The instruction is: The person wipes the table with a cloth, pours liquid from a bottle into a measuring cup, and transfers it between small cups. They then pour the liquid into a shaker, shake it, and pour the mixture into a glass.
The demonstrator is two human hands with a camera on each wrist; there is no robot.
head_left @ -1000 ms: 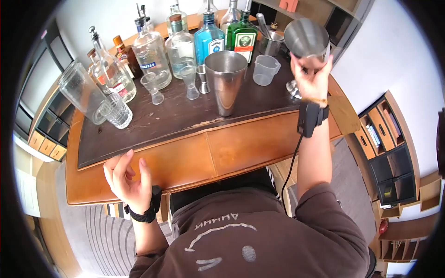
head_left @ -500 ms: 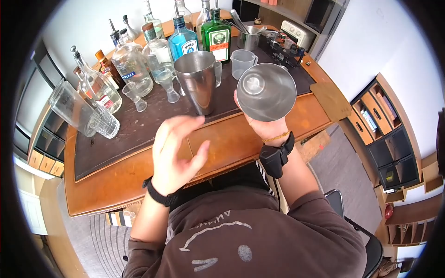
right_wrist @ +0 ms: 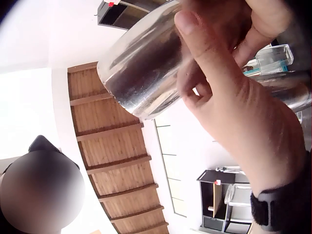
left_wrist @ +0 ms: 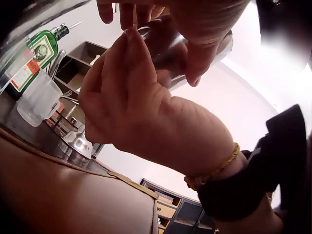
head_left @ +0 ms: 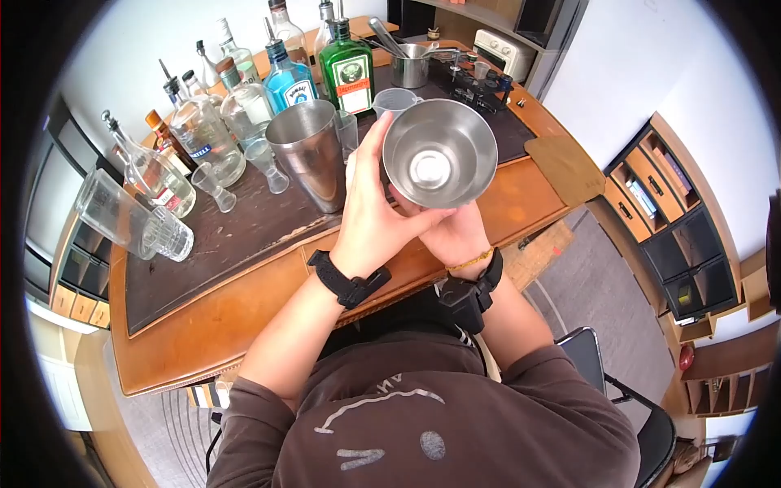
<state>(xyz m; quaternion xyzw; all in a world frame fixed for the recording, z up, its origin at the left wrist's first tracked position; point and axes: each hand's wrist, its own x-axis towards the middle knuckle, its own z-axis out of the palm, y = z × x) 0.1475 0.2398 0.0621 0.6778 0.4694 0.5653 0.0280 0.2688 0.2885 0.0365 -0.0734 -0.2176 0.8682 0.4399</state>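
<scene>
Both hands hold a metal shaker tin (head_left: 443, 150) above the table's front edge, its mouth tilted up toward the head and its inside bare. My left hand (head_left: 378, 211) grips it from the left, with fingers along its side and the thumb low across the front. From below, my right hand (head_left: 455, 236) grips the base, partly hidden behind the tin. In the left wrist view the right hand (left_wrist: 141, 112) has its fingers bunched under the tin (left_wrist: 161, 44). Behind the left hand, a taller shaker tin (head_left: 309, 154) stands upright on the table.
Several bottles, among them a green one (head_left: 348, 73) and a blue one (head_left: 289, 81), line the back. A plastic measuring jug (head_left: 393, 101), glass jiggers (head_left: 267, 167) and a tumbler (head_left: 171, 236) stand nearer. At the back right is a metal cup of bar tools (head_left: 410, 69).
The right hand has brought the shaker tin from the right side to the front middle. My left hand has risen from the table's front edge and taken hold of it too.
</scene>
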